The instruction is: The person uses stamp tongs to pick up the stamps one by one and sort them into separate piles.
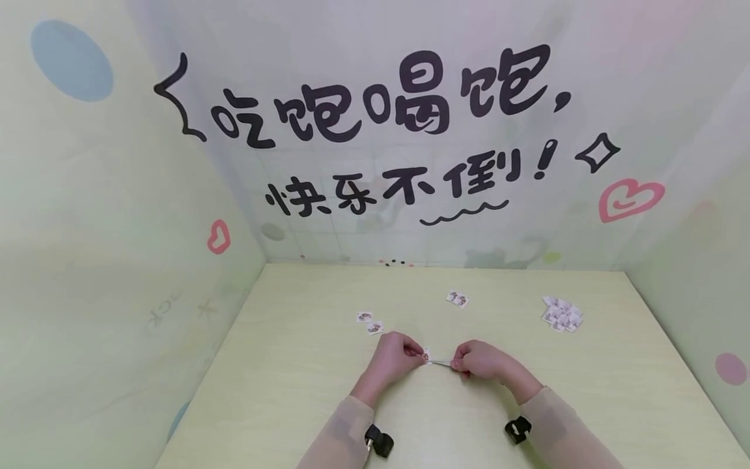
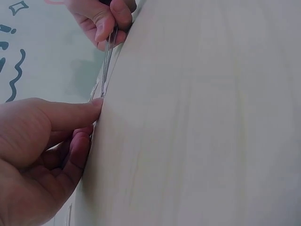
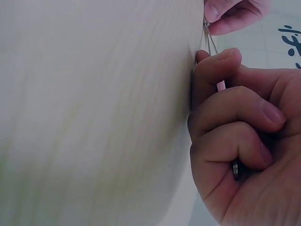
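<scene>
A small white card (image 1: 426, 355) with a reddish print is at the front middle of the table. My left hand (image 1: 394, 358) pinches its left edge between thumb and curled fingers, low over the tabletop. From the right, my right hand (image 1: 483, 361) grips a pair of slim metal tweezers (image 1: 441, 363), whose tips reach the card. The left wrist view shows the tweezers (image 2: 110, 54) running from the right hand (image 2: 109, 21) to my left thumb tip. In the right wrist view, curled fingers (image 3: 230, 108) wrap the tweezers' handle, mostly hiding it.
Two similar printed cards (image 1: 375, 327) lie just beyond the left hand. Farther back is another pair of cards (image 1: 458, 298), side by side. A loose pile of small cards (image 1: 562, 314) sits at the right. Printed cloth walls (image 1: 375, 241) enclose the pale wooden table (image 1: 305, 293).
</scene>
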Demonstrator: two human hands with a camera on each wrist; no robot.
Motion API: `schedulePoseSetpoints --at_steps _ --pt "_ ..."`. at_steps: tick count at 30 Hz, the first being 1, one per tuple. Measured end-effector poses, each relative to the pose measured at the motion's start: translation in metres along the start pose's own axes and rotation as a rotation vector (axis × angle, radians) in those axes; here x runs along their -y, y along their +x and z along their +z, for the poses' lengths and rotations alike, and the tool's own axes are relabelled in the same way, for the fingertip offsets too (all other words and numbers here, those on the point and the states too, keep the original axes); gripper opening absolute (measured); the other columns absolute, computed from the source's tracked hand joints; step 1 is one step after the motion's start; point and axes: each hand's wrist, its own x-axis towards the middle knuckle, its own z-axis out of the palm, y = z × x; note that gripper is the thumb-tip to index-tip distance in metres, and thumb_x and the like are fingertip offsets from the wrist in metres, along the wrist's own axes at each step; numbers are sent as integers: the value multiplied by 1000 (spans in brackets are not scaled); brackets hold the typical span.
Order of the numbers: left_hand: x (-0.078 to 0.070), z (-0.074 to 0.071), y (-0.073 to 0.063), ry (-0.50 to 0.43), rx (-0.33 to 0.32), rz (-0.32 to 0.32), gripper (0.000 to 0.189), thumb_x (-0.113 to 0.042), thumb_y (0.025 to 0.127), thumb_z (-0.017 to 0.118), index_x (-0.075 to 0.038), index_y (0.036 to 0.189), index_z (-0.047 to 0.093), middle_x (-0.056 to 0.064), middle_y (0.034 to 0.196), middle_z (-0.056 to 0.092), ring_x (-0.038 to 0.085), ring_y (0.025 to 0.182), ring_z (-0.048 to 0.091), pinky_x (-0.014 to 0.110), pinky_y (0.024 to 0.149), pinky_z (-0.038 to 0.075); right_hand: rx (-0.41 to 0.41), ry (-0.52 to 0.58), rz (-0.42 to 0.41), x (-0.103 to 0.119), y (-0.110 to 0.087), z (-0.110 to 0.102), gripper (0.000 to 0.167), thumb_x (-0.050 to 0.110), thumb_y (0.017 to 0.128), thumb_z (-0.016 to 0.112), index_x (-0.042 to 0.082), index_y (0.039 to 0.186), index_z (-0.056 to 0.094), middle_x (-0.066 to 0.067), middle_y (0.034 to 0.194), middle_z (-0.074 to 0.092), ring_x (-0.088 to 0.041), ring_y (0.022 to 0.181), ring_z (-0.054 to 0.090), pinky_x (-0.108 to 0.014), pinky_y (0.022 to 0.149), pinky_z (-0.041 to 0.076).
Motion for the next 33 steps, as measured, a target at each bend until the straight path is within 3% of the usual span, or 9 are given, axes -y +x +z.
schedulePoseSetpoints --at_steps 15,26,33 --pt "-3 -3 -3 -6 -19 4 7 -6 87 88 -10 89 83 -9 76 71 7 69 64 25 66 56 1 7 -29 1 0 0 17 7 100 67 3 83 66 -2 66 62 -17 67 50 -33 70 39" --pt "-2 -9 -1 18 42 15 8 -12 92 84 -9 99 83 -9 81 71 8 74 64 26 70 55 -12 48 -27 0 -2 1 15 6 100 66 3 86 66 -4 69 63 -19 69 51 -33 71 40" --pt "4 -22 -6 -2 -28 51 12 -12 95 81 -7 106 82 -9 86 70 9 79 62 28 74 54 -47 91 -25 -6 -5 0 13 6 101 65 2 89 66 -5 72 63 -19 70 51 -31 69 40"
